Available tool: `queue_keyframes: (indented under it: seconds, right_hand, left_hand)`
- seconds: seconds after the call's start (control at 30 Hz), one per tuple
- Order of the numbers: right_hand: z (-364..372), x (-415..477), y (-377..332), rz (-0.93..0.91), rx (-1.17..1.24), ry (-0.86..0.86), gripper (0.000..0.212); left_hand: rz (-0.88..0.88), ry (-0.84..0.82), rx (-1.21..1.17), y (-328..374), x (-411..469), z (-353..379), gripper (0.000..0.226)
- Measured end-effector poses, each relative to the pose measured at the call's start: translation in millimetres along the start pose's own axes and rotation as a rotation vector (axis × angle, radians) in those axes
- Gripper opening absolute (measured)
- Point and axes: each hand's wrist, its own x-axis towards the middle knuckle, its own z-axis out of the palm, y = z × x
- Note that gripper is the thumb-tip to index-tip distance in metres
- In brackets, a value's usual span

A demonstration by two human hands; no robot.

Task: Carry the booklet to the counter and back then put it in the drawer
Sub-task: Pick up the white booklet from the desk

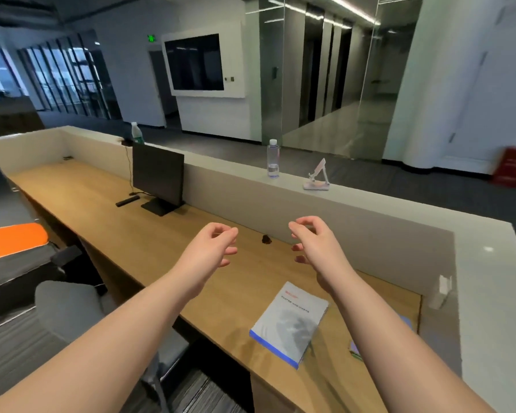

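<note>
Head view: thin pale grey paper booklet with a blue strip along one short end, flat on the long light wooden desk, near the front edge and close to the right end. Blue end sticking out a tiny bit past the front edge, or so it seems. Looks light and bendy, probably smooth on the cover, so likely to flop if held by one corner. Not likely to break, but pages could crease. Best spot to grab, most likely: the blue end at the front edge, thumb on top and fingers slid under, or one hand on each long side.

Both bare hands up above the desk, past the booklet, well apart from it. Left hand with fingers curled loosely, holding nothing. Right hand the same, fingers bent and empty. Hands apart from each other, palms facing in.

Between the hands, a small dark lump at the back edge of the desk; cannot tell what. Something small and purple just right of the booklet, half hidden by the right arm.

Farther left on the desk, a flat black computer screen on a stand. On the pale grey ledge behind, a clear plastic water bottle and a white folding phone stand. No drawer in sight.
</note>
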Motion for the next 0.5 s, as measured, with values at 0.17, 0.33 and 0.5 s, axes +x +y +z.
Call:
queue_keyframes:
  seconds: [0.17, 0.33, 0.5]
  right_hand:
    - [-16, 17, 17, 0.045, -0.022, 0.177, 0.019]
    - [-6, 21, 28, 0.091, -0.050, 0.354, 0.018]
    - [25, 20, 39, 0.112, -0.030, 0.527, 0.021]
  left_hand:
    - [0.000, -0.200, -0.049, -8, 52, 39, 0.025]
    - [0.008, -0.394, -0.069, -22, 96, 53, 0.026]
    - [0.022, -0.525, -0.060, -40, 135, 41, 0.030]
